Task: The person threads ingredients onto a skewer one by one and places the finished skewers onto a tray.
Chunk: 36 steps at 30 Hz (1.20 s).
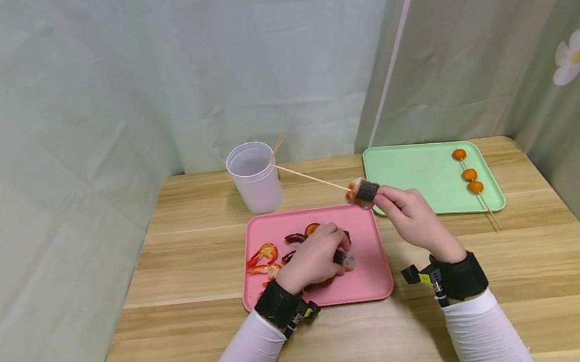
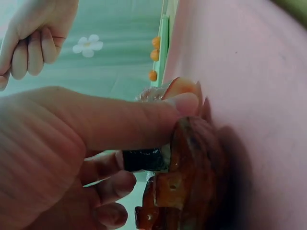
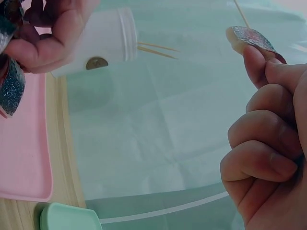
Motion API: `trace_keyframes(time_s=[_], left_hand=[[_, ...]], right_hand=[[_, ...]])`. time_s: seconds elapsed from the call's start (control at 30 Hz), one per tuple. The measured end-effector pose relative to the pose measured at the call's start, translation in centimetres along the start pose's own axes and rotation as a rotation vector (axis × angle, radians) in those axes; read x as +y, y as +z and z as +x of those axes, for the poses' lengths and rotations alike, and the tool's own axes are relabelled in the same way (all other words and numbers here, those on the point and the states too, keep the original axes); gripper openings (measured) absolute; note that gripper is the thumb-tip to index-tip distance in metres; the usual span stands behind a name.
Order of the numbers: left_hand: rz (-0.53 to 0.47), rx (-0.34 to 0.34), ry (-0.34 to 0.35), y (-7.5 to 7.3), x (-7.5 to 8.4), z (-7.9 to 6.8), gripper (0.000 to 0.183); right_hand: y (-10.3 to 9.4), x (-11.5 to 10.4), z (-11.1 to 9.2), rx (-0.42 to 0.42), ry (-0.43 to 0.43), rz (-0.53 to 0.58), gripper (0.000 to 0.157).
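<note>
My left hand (image 1: 318, 257) reaches down over the pink tray (image 1: 377, 281), its thumb and fingers pinching a sushi piece (image 2: 146, 160) with a dark seaweed band. Right beside that thumb lies a glossy brown octopus tentacle piece (image 2: 194, 163). Raised to the right of the tray, my right hand (image 1: 415, 218) pinches the end of another seaweed-banded sushi piece (image 1: 367, 190). A thin wooden skewer (image 1: 312, 177) sticks out of this piece toward the cup, with something orange at its base. The other fingers of the right hand are curled into the palm.
A white cup (image 1: 259, 189) with skewers stands behind the pink tray. Shrimp (image 1: 264, 253) and dark tentacle pieces (image 1: 295, 238) lie on the tray's left side. At the right, a green tray (image 1: 408, 168) holds a skewer with orange balls (image 1: 469, 175), its end over the rim.
</note>
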<state>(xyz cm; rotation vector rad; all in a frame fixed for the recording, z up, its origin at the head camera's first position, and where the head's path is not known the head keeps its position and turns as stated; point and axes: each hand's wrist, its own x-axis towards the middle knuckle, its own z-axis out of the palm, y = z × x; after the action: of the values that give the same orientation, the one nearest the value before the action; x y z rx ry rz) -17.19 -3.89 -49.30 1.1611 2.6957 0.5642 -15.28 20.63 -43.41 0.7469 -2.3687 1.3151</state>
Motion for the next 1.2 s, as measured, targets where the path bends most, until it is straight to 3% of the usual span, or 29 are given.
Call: trace_keyframes(time_s=[0.2,0.4,0.7,1.0,1.2], left_hand=[[-0.009,-0.011,0.064,-0.1,0.1,0.0,0.033],[-0.056,0.017,0.044,-0.5,0.1,-0.1,0.032],[-0.280,0.233,0.065,-2.5,-0.5,-0.2,0.038],[-0.486,0.413,-0.068,-4.1,-1.5,-1.1,0.043],[-0.736,0.578,-0.083,-5.6,-2.4,-1.7,0.037]], right_hand=[[0.0,-0.1,0.0,0.001,-0.001,0.004,0.022],[-0.1,0.0,0.0,0.014,-0.007,0.001,0.022],[-0.3,-0.2,0.0,0.010,0.006,-0.011,0.020],[0.0,0.0,-0.1,-0.023,0.014,-0.005,0.022],[-0.1,0.0,0.0,-0.031,0.006,0.016,0.023]])
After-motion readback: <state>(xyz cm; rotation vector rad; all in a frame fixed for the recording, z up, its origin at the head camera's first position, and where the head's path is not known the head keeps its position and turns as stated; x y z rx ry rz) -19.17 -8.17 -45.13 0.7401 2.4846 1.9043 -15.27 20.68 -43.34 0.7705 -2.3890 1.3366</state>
